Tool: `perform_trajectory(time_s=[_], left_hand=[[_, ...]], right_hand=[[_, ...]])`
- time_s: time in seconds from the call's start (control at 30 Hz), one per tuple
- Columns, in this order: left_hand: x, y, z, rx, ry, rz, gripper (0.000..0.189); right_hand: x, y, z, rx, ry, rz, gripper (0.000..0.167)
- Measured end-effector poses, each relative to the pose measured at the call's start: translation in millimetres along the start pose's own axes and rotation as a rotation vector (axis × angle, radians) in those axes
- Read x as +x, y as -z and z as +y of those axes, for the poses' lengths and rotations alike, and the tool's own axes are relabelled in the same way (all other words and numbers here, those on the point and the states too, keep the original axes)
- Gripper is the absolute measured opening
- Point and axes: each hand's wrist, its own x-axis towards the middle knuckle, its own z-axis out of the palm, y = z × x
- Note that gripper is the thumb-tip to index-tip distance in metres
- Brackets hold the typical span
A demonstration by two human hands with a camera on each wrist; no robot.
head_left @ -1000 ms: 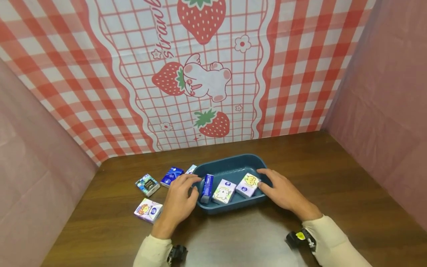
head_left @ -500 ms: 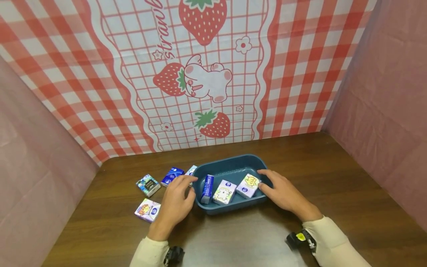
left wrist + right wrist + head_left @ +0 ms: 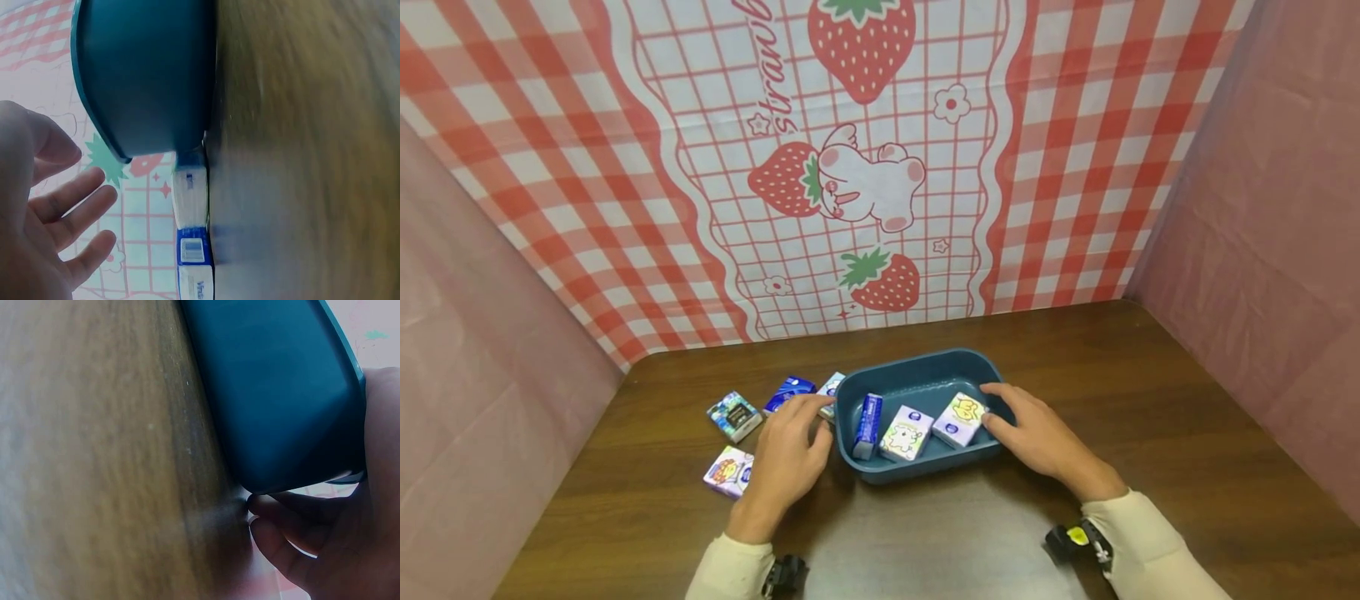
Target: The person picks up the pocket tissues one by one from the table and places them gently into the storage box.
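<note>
A teal plastic basin (image 3: 917,379) stands on the table with three small tissue packs inside: a blue one (image 3: 867,427) on its edge, a white one (image 3: 906,435) and a yellow-and-lilac one (image 3: 961,419). My right hand (image 3: 1045,437) grips the basin's right end, thumb over the rim; in the right wrist view its fingers curl against the end wall below the rim. Just off the left end is my left hand (image 3: 786,458), holding nothing. The left wrist view shows its fingers (image 3: 81,200) loosely spread and apart from the basin wall (image 3: 144,75).
Left of the basin lie more tissue packs: a dark floral one (image 3: 733,417), a lilac one (image 3: 728,472) partly behind the left hand, a blue one (image 3: 790,390) and a pale one (image 3: 832,383) against the basin. A strawberry-print cloth (image 3: 880,183) hangs behind the table.
My left hand has drawn back to the left from the basin's left rim and now covers more of the lilac and blue packs. The right hand has stayed at the right end.
</note>
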Motion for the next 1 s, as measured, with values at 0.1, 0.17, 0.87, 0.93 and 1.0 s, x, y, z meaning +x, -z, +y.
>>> perform_trajectory(time_s=[0.1, 0.17, 0.87, 0.93, 1.0], left_hand=[[-1.8, 2.7, -2.6, 0.021, 0.033, 0.004, 0.030], [-3.0, 4.4, -4.4, 0.026, 0.047, 0.012, 0.030], [-5.2, 18.3, -19.1, 0.136, 0.138, -0.036, 0.016], [-5.7, 19.5, -20.9, 0.146, 0.162, -0.053, 0.016], [-6.0, 21.6, -22.5, 0.157, 0.189, -0.069, 0.017]], right_hand=[[-0.3, 0.3, -0.3, 0.002, -0.005, 0.000, 0.053], [-0.5, 0.3, -0.3, 0.001, -0.004, 0.001, 0.053], [-0.5, 0.0, 0.3, -0.006, 0.005, 0.004, 0.052], [-0.3, -0.2, 0.4, -0.007, 0.008, 0.005, 0.052], [0.1, -0.6, 0.5, -0.008, 0.011, 0.006, 0.052]])
